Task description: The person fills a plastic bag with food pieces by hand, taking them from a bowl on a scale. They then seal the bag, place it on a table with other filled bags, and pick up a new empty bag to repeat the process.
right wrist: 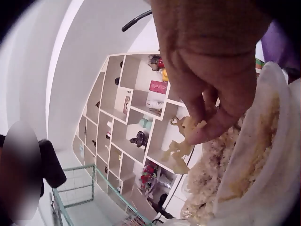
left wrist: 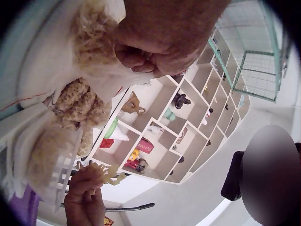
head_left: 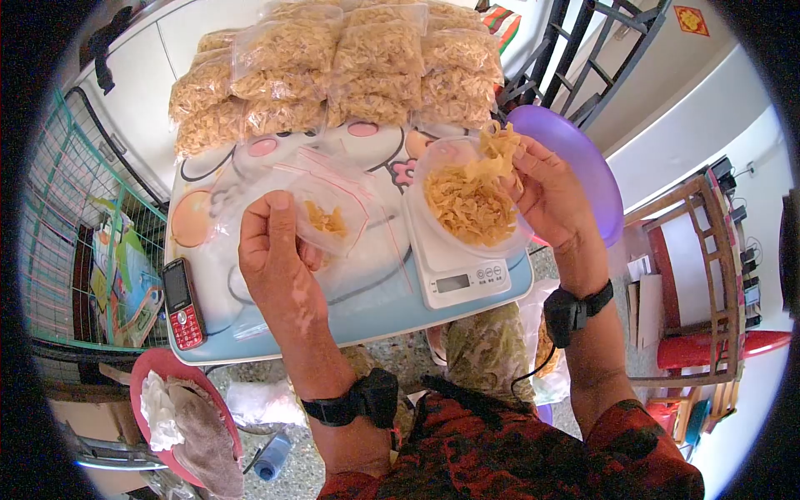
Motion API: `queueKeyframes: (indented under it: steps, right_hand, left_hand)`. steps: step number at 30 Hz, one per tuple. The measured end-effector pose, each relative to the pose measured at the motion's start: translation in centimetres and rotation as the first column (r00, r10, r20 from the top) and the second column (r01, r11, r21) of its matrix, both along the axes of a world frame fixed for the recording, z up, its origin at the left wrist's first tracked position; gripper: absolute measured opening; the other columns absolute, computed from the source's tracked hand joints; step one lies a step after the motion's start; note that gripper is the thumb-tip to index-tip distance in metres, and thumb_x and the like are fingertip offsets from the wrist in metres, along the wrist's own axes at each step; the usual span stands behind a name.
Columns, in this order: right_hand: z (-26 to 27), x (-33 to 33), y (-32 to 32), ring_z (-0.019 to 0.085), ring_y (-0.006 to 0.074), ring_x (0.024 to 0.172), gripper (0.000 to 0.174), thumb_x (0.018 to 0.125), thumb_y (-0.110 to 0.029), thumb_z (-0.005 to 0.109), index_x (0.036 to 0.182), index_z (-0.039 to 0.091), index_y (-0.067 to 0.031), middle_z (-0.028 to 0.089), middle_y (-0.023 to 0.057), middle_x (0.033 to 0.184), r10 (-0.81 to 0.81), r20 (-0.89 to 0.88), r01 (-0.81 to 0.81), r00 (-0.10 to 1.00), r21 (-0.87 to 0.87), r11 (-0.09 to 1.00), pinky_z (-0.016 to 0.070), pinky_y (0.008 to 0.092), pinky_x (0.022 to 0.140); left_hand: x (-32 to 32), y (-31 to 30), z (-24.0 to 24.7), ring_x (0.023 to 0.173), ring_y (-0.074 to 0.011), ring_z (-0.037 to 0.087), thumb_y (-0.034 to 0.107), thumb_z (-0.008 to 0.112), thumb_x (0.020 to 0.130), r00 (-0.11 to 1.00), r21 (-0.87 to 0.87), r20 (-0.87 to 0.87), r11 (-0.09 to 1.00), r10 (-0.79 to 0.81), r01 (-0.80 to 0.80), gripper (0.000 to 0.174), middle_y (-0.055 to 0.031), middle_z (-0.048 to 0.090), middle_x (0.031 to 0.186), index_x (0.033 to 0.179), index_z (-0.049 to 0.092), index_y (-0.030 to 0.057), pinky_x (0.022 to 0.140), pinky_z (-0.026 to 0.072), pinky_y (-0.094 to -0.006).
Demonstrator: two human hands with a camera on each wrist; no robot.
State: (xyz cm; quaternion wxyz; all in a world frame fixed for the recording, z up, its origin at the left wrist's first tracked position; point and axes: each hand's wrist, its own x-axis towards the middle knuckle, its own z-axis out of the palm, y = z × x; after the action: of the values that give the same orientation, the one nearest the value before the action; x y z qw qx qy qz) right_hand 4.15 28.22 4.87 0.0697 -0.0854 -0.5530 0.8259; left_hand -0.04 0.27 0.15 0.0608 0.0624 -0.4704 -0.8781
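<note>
My left hand grips the edge of a clear zip bag, which has a few yellowish dried strips inside. On the right, a white kitchen scale bears a translucent plastic bowl of the same curled strips. Just above the bowl's far right side, my right hand pinches a small clump of dried strips between thumb and fingers. The right wrist view shows this clump hanging from the fingertips. Part of the zip bag is hidden behind my left hand.
Filled clear bags are stacked along the table's back. A red-and-black keypad phone lies at the left edge of the cartoon-print table. Beyond the right edge is a purple round seat; a green wire cage stands left.
</note>
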Motion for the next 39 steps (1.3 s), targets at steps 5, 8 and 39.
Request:
queueKeyframes:
  steps: [5,8,39]
  right_hand:
    - [-0.1,0.0,0.3,0.063,0.0198,0.106,0.034,0.095,-0.005,0.049,0.128,0.048,0.0047,0.059,0.0142,0.122,0.043,-0.085,-0.056,0.995,-0.159,0.986,0.0564,0.0261,0.086]
    - [-0.1,0.0,0.3,0.063,0.0176,0.102,0.032,0.095,-0.005,0.050,0.126,0.049,0.0042,0.060,0.0129,0.120,0.058,-0.105,-0.075,0.993,-0.167,0.983,0.0563,0.0249,0.084]
    - [1.5,-0.9,-10.8,0.063,0.0150,0.090,0.023,0.093,-0.002,0.055,0.115,0.058,0.0010,0.062,0.0083,0.108,-0.105,-0.251,0.203,0.962,0.402,0.893,0.0575,0.0286,0.076]
  left_hand:
    - [0.0,0.0,0.1,0.047,-0.0019,0.033,0.023,0.065,0.090,1.000,0.011,0.005,1.000,0.001,-0.001,0.014,0.0068,0.046,0.066,0.091,0.058,0.0112,0.039,0.0254,-0.0182]
    - [-0.1,0.0,0.0,0.046,-0.0021,0.033,0.024,0.065,0.090,1.000,0.007,0.005,1.000,0.001,-0.001,0.014,0.0066,0.046,0.066,0.091,0.058,0.0111,0.039,0.0250,-0.0182]
    - [0.1,-0.1,-0.2,0.048,-0.0064,0.042,0.023,0.063,0.092,0.977,0.138,0.034,0.969,-0.210,0.203,0.017,0.0021,0.051,0.064,0.094,0.058,0.0063,0.042,0.0332,-0.0230]
